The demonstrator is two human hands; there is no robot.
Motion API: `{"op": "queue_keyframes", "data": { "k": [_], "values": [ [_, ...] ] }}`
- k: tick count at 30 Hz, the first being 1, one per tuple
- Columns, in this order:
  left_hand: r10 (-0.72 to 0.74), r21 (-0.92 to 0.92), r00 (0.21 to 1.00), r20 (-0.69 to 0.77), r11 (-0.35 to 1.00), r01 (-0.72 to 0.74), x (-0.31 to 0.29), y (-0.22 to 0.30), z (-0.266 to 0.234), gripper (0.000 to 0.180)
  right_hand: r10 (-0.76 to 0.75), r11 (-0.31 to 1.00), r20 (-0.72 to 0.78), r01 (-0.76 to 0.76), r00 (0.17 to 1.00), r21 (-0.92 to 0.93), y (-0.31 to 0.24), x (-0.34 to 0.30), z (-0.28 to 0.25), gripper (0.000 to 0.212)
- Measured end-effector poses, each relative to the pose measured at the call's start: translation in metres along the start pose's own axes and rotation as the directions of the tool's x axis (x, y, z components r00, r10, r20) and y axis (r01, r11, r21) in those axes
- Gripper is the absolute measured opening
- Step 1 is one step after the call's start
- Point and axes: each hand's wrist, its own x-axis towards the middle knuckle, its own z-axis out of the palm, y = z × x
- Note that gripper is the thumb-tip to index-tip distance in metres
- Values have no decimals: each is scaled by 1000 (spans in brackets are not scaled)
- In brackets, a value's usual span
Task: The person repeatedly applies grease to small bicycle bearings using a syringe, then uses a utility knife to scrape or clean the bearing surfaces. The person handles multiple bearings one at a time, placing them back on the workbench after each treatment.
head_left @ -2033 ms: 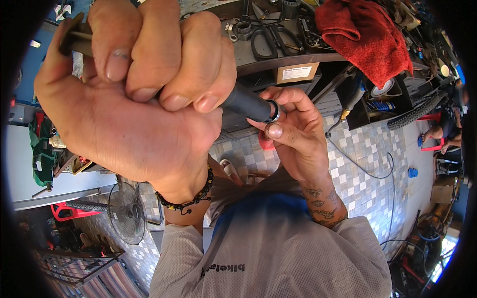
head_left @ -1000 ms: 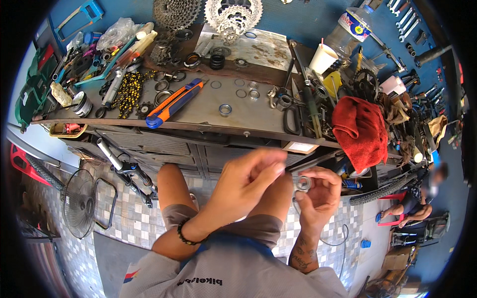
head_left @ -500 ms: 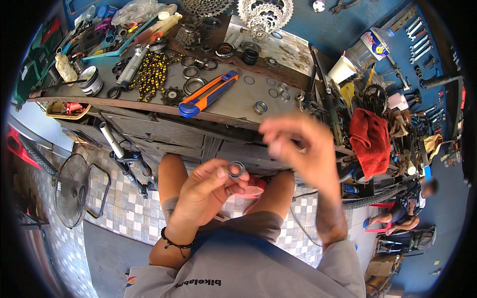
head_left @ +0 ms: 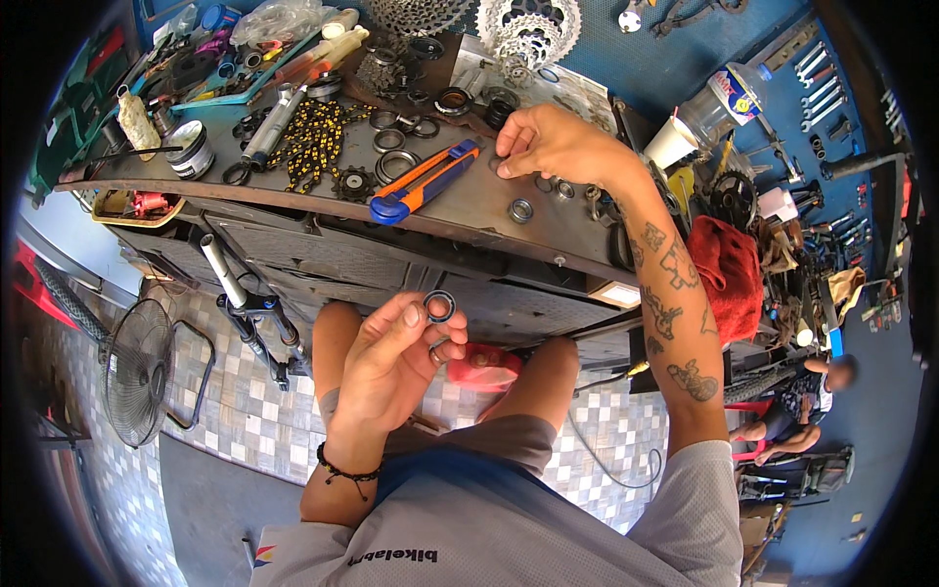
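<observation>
My left hand (head_left: pixel 391 347) is raised over my lap, thumb and fingers pinching a small cartridge bearing (head_left: pixel 439 306) by its side. My right hand (head_left: pixel 558 147) reaches over the workbench (head_left: pixel 455 210), its thumb and forefinger drawn together at a thin ring (head_left: pixel 496 162) on the top. Most of that ring is hidden by the fingertips. Just left of them lies an orange and blue utility knife (head_left: pixel 426 183). Another bearing (head_left: pixel 520 210) rests near the bench's front edge, and a few small rings (head_left: pixel 565 190) lie partly under my right wrist.
Left on the bench are a black-and-yellow cord (head_left: pixel 305 147), large bearing rings (head_left: pixel 396 164) and an open white tub (head_left: pixel 190 152). To the right, a red cloth (head_left: pixel 729 279) hangs beside tools. A fan (head_left: pixel 147 372) and a bicycle fork (head_left: pixel 249 313) stand left. Someone sits far right.
My right hand has moved up and away from near my left hand to the thin ring on the bench. My left hand keeps the bearing, now slightly higher and further left.
</observation>
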Motion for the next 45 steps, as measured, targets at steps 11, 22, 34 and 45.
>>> {"op": "queue_keyframes", "data": {
  "k": [11, 22, 34, 45],
  "values": [
    [146, -120, 989, -15, 982, -146, 26, -9, 19, 21, -308, 918, -508, 391, 804, 64, -47, -97, 68, 11],
    [97, -128, 995, 23, 987, -93, 37, -30, 23, 17, -282, 909, -659, 415, 697, 50, -47, -155, 114, 20],
    [95, 121, 995, -28, 988, -91, 32, -42, 23, 21, -311, 913, -625, 408, 716, 14, -47, -159, 107, 35],
    [109, 183, 994, 24, 977, -112, 28, -38, 19, 20, -307, 896, -563, 432, 768, 101, -41, -159, 105, 34]
  ]
}}
